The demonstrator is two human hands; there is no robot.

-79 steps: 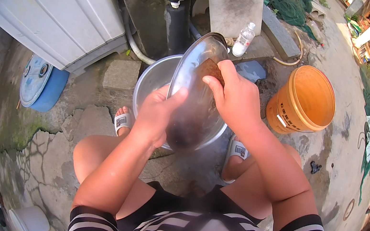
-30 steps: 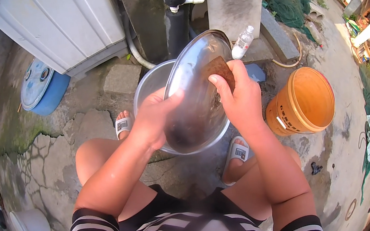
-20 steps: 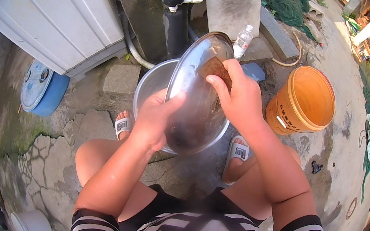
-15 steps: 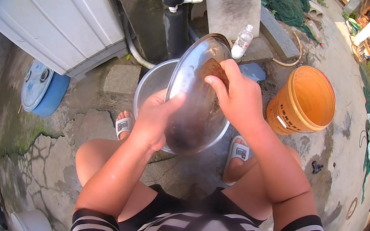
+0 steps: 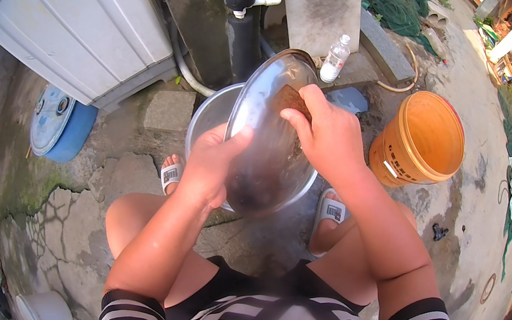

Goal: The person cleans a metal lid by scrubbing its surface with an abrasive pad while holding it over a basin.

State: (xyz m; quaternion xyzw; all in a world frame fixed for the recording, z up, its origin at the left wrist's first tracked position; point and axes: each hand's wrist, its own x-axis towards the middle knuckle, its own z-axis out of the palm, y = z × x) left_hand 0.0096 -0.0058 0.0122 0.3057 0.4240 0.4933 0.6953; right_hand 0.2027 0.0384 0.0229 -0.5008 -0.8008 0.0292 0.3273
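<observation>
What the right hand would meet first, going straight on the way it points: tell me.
Most likely the tilted metal dish. The brown pad in the grip of the right hand leads and seems to lie against it, though depth is hard to judge.

The left arm and right arm reach forward, both bent. The left hand grips, thumb pointing rightward; the right hand, slightly farther forward, pinches between thumb and fingers.
</observation>
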